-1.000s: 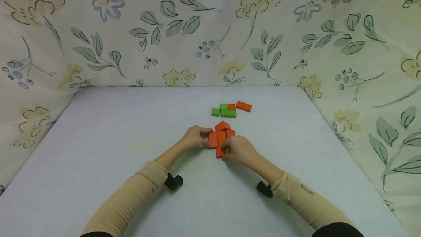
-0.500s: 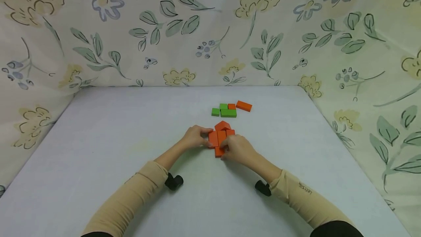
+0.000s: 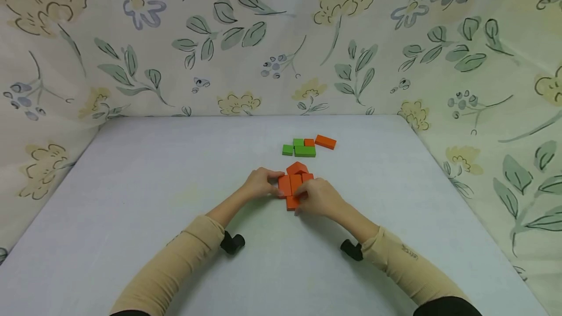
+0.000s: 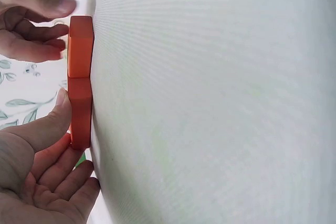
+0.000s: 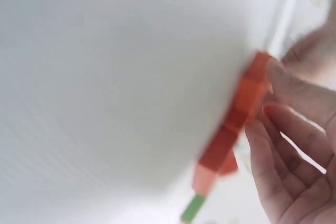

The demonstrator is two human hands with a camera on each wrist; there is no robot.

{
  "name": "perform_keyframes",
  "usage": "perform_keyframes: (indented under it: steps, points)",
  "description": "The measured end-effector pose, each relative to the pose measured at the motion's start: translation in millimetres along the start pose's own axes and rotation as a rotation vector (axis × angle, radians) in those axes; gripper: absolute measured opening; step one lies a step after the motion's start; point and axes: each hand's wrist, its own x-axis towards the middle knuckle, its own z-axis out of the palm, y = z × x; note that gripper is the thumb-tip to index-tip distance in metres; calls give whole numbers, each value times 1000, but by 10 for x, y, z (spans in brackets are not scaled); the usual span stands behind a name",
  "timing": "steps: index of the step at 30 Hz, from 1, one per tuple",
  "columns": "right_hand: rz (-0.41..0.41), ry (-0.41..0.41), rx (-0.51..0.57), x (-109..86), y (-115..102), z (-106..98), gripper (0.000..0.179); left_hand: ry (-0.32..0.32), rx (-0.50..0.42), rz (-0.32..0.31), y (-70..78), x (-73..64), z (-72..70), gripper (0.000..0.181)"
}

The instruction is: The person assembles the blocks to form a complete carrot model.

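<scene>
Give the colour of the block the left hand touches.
That block is orange-red, clearest in the head view.

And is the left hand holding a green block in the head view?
No, the left hand holds an orange block along its left side.

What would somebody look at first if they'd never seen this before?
Probably the bright orange blocks near the middle of the white table, between the left hand and right hand. Then perhaps the green blocks just beyond them, and the floral backdrop behind the table.
</scene>
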Motion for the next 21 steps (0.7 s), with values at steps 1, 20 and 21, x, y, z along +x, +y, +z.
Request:
perform_keyframes:
  steps: [1, 20, 21]
  points:
    - [24, 8, 33, 2, 28, -48, 28, -3, 0, -1, -1, -1, 3, 59]
    - [332, 27, 209, 162, 514, -120, 20, -10, -11, -39, 25, -10, 11, 58]
    - [333, 17, 212, 171, 523, -135, 20, -10, -12, -38, 26, -9, 12, 58]
